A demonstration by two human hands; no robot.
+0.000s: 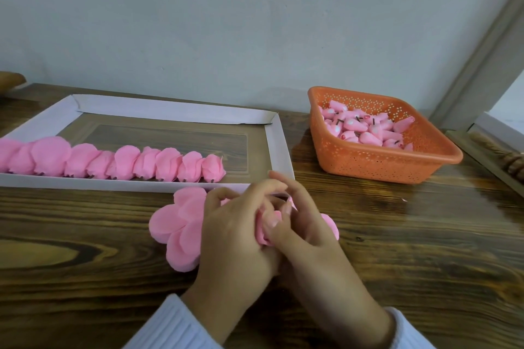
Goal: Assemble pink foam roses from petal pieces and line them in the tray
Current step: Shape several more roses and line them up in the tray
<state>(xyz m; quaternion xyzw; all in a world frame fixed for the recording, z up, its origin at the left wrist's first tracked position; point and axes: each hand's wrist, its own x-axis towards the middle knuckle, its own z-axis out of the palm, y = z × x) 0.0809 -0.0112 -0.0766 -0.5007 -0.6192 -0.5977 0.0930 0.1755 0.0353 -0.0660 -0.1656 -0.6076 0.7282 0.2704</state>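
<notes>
one rose in hand, several ways to spoil it

head view: both hands meet just in front of the near rim of the tray [279, 144]. the left hand [235, 232] and the right hand [309, 224] each have fingers curled round the unfinished rose [265, 231], pinching it between them. the fingers hide how tightly it is wrapped. loose petal pieces [181, 224] fan out on the table [85, 263], partly under the left hand. a row of finished roses [113, 163] lies along the tray's near side, with room left at its right end. an orange basket [425, 161] of buds [365, 127] sits well to the right.

risks, as i judge them:
- a hard pinch could tear or crease the thin foam.
- a slack grip could let the wrap spring open.
- the left wrist could drag the loose petals.
- a careless set-down could topple the row's end flower.
</notes>
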